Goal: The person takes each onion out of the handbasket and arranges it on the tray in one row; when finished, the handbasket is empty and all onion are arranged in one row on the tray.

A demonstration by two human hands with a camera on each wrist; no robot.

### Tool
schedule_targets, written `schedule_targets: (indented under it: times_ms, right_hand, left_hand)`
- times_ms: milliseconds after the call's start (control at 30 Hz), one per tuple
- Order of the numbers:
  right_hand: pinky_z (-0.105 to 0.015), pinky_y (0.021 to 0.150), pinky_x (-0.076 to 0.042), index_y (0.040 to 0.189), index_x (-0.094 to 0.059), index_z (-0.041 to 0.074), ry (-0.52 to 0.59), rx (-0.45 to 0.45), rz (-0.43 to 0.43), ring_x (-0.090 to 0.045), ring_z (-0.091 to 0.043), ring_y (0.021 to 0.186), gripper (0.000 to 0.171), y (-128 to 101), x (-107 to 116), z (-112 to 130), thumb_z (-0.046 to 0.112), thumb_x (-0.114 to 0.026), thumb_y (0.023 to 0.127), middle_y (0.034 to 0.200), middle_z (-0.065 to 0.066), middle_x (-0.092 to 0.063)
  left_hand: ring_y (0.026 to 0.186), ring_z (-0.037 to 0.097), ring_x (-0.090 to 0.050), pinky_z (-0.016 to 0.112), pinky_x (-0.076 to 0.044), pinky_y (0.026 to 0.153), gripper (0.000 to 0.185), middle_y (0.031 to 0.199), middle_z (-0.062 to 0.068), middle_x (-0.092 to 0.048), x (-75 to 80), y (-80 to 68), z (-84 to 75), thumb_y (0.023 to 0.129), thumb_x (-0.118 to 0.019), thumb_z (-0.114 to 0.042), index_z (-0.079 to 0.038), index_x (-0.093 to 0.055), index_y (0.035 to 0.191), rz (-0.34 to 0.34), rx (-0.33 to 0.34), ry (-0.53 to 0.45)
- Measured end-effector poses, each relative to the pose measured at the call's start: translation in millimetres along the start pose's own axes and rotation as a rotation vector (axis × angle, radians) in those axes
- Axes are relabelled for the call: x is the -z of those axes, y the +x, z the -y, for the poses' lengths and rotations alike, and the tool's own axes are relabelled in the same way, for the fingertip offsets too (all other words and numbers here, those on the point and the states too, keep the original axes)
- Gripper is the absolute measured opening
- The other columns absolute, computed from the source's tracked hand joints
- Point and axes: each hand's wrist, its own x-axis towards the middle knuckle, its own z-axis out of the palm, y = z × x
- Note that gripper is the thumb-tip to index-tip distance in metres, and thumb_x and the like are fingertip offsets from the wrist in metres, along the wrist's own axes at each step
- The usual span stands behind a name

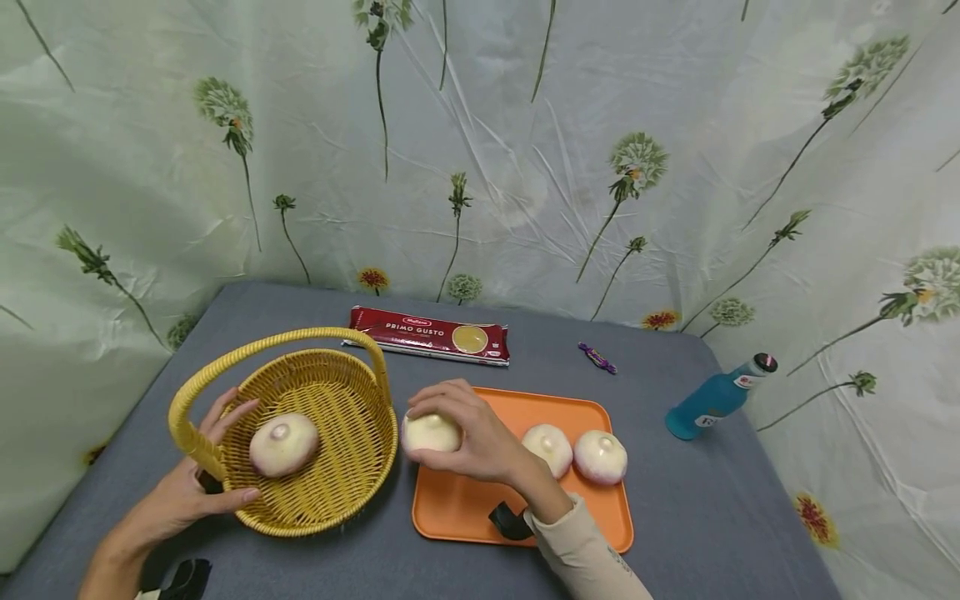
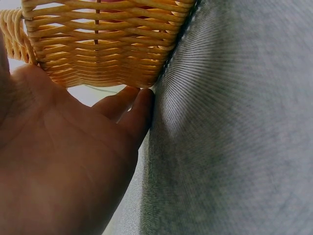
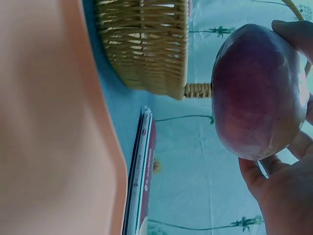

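Observation:
A yellow wicker basket point(image 1: 352, 467) with a hoop handle stands on the grey table, one pale purple-white onion point(image 1: 283, 444) inside it. My left hand point(image 1: 225, 454) rests against the basket's left side by the handle base, fingers straight; in the left wrist view its fingers point(image 2: 132, 105) touch the foot of the basket wall point(image 2: 98, 44). My right hand point(image 1: 457, 425) grips a second onion point(image 1: 427, 435) over the left edge of the orange tray point(image 1: 465, 508), close to the basket rim. The right wrist view shows that onion point(image 3: 254, 93) held in my fingers point(image 3: 279, 191). Two more onions point(image 1: 549, 448) point(image 1: 601, 456) lie on the tray.
A red pasta packet point(image 1: 427, 335) lies behind the basket and tray. A small purple wrapped sweet point(image 1: 597, 358) sits at the back right, and a blue bottle point(image 1: 716, 398) lies tilted near the table's right edge. A flowered cloth backs the table.

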Motion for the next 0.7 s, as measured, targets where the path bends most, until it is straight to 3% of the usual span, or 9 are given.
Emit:
schedule_targets:
  times_ms: [200,700]
  right_hand:
    - [-0.03,0.088,-0.049,0.116,-0.069,0.019,-0.011,-0.023,-0.014,-0.049,-0.016,0.122,0.033,-9,5,-4,0.025,-0.079,0.085,0.129,-0.002,-0.063]
    - [-0.033,0.088,-0.05,0.113,-0.07,0.022,-0.07,-0.106,-0.027,-0.048,-0.014,0.12,0.031,-27,18,-8,0.028,-0.081,0.084,0.125,0.007,-0.062]
  left_hand:
    - [0.145,-0.006,0.012,0.061,0.018,0.109,0.102,0.167,-0.001,0.015,-0.4,0.4,-2.0,0.077,-0.074,0.007,-0.009,-0.018,0.16,0.016,0.011,-0.022]
    - [0.143,-0.009,0.012,0.07,0.017,0.104,0.101,0.167,-0.002,0.017,-0.2,0.0,-2.1,0.078,-0.073,0.007,-0.01,-0.018,0.161,0.018,0.03,-0.028]
